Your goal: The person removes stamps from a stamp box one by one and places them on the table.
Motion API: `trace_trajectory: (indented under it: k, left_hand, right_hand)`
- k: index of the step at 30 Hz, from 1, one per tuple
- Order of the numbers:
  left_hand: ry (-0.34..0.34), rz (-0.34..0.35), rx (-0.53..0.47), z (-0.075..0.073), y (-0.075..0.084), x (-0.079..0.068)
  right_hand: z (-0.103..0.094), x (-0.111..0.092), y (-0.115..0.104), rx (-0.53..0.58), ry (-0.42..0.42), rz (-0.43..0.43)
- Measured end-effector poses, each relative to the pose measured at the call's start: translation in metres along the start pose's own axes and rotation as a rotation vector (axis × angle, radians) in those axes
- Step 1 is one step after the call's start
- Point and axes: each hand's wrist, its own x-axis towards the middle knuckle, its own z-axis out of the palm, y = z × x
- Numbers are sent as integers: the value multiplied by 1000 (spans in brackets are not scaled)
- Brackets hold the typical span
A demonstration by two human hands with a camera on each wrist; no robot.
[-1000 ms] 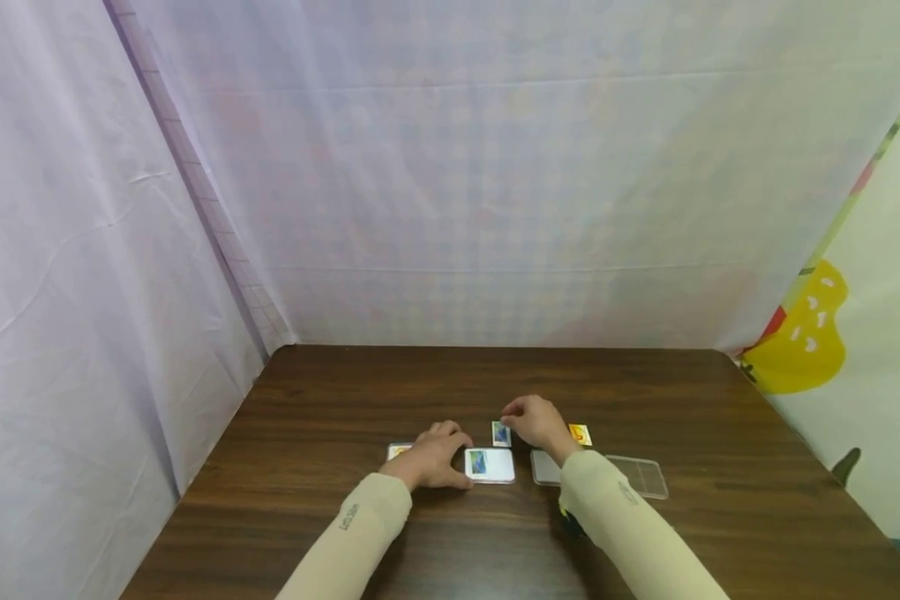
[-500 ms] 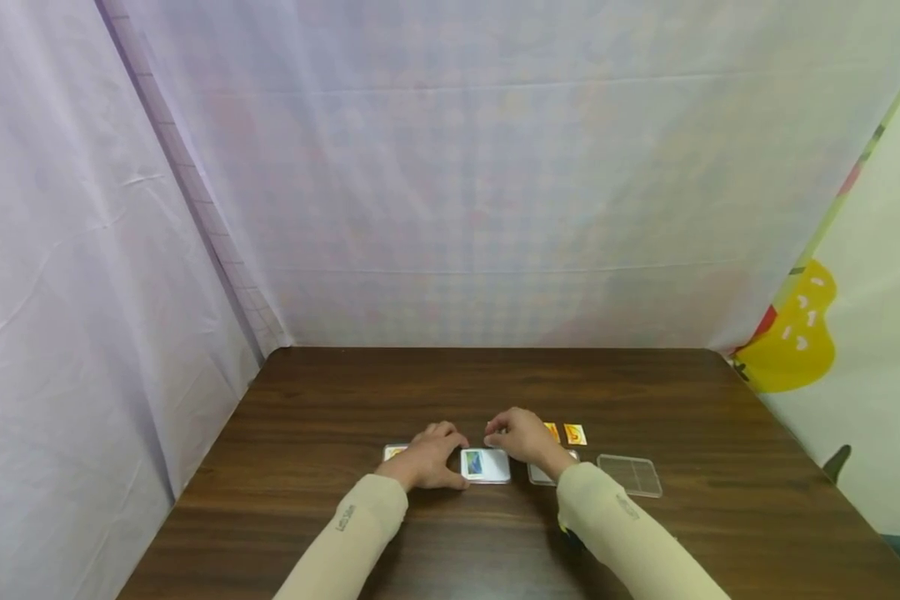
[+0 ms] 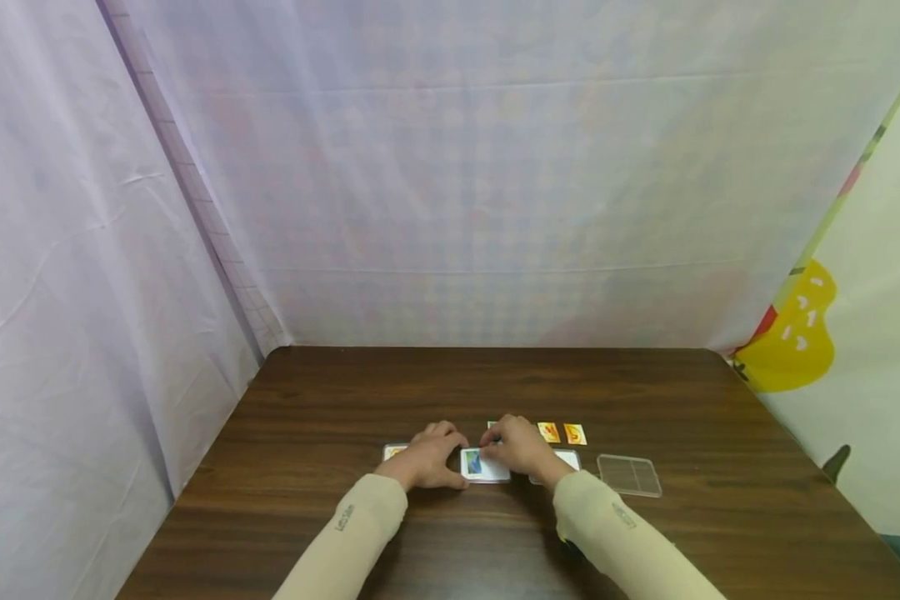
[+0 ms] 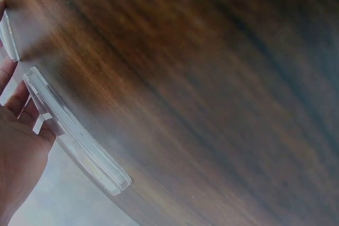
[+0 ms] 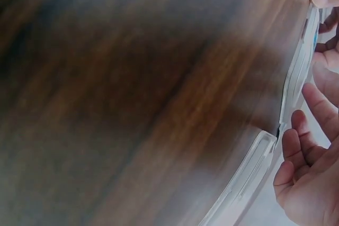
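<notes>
In the head view my left hand (image 3: 429, 460) spans the left end of a flat clear plastic case (image 3: 504, 477), thumb at the near edge and fingers at the far edge. A blue-green picture card (image 3: 472, 462) lies in its left half over white. Over the case's right half my right hand (image 3: 519, 444) has thumb and finger pinched together. A blue sliver (image 5: 316, 38), apparently a small picture card, shows by the fingertips in the right wrist view; most of it is hidden. The right hand's other fingers (image 5: 303, 141) curl loosely.
Two orange-yellow cards (image 3: 548, 432) lie behind a second case (image 3: 568, 457), partly covered by the right wrist. A divided clear lid (image 3: 628, 476) lies farther right. Another case (image 3: 393, 451) shows behind the left wrist. A white card corner (image 3: 492, 425) peeks out beyond the right hand.
My right hand has come down and left from the row of cards to the middle case, uncovering the orange cards. The left hand stays at the case. The view shifts slightly.
</notes>
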Motion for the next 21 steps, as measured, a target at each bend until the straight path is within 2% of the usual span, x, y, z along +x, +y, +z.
trace_trajectory:
  k: [8, 14, 21]
  left_hand:
    - [12, 17, 11, 0, 1, 0]
    - [20, 24, 16, 0, 1, 0]
    - [10, 21, 9, 0, 0, 1]
  right_hand:
    - [2, -2, -3, -65, 15, -5]
    - [2, -2, -3, -70, -5, 36]
    - [3, -2, -3, -64, 9, 22]
